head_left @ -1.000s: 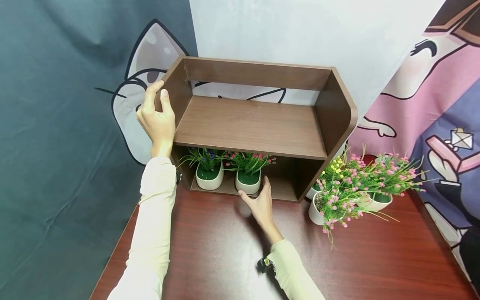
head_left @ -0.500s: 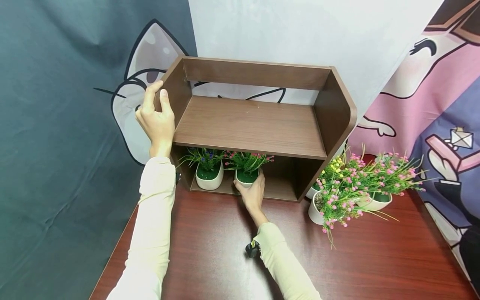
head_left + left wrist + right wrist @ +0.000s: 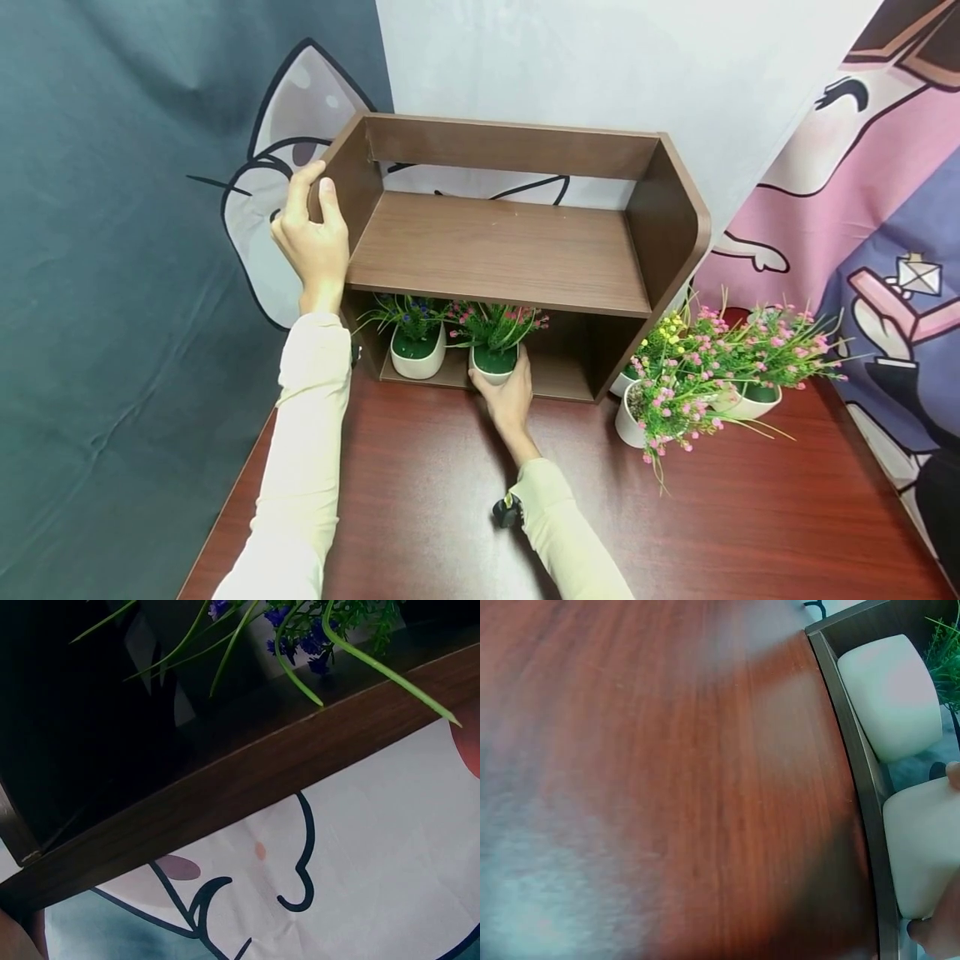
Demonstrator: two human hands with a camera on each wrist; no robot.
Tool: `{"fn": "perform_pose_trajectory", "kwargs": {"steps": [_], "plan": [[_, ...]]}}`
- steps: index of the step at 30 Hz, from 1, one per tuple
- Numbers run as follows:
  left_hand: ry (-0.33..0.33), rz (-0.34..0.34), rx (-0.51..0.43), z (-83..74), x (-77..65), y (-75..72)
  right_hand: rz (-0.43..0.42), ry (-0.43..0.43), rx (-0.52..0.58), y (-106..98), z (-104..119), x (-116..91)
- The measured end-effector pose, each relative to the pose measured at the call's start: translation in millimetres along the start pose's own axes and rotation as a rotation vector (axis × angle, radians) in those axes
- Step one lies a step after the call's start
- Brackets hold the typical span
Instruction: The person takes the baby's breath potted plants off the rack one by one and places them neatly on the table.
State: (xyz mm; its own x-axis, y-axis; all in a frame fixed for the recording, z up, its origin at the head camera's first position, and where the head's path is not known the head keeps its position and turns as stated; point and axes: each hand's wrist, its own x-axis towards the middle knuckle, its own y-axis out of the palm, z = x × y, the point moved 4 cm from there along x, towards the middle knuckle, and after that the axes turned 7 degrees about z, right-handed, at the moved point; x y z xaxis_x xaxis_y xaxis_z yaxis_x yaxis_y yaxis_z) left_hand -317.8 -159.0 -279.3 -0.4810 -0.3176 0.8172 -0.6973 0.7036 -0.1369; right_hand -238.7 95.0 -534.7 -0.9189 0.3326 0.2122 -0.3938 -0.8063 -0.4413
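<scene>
My left hand (image 3: 311, 237) grips the edge of the left side panel of a brown two-tier wooden shelf (image 3: 495, 246), thumb inside and fingers outside. In the lower tier my right hand (image 3: 510, 400) holds a white-potted plant with pink flowers (image 3: 495, 360), thumb on one side of the pot and fingers on the other. Left of it stands a white-potted plant with blue-purple flowers (image 3: 417, 357). In the right wrist view both white pots show: the held pot (image 3: 922, 840) at the shelf's front edge, the other pot (image 3: 892, 697) apart from it.
Right of the shelf, several potted plants stand close together on the reddish wooden table (image 3: 420, 467), among them a pink-flowered plant in a round white pot (image 3: 632, 421) and yellow flowers (image 3: 670, 332). Printed cloth backdrops (image 3: 135, 275) hang behind and at the sides.
My right hand has moved left and inward from beside the pink-flowered plant and taken hold of its pot, which has shifted slightly left. My left hand stays on the shelf panel.
</scene>
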Motion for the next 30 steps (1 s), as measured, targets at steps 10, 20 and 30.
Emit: {"fn": "perform_pose_trajectory", "kwargs": {"steps": [10, 20, 30], "plan": [[0.007, 0.0, 0.001, -0.2, 0.0, -0.5, -0.003, -0.03, -0.034, -9, -4, -14], [0.001, 0.003, 0.006, -1.8, -0.1, -2.4, 0.064, -0.066, -0.077, -23, -3, -26], [-0.004, -0.005, -0.007, -1.7, -0.9, -2.6, 0.092, -0.089, -0.072, -47, -5, -43]]}}
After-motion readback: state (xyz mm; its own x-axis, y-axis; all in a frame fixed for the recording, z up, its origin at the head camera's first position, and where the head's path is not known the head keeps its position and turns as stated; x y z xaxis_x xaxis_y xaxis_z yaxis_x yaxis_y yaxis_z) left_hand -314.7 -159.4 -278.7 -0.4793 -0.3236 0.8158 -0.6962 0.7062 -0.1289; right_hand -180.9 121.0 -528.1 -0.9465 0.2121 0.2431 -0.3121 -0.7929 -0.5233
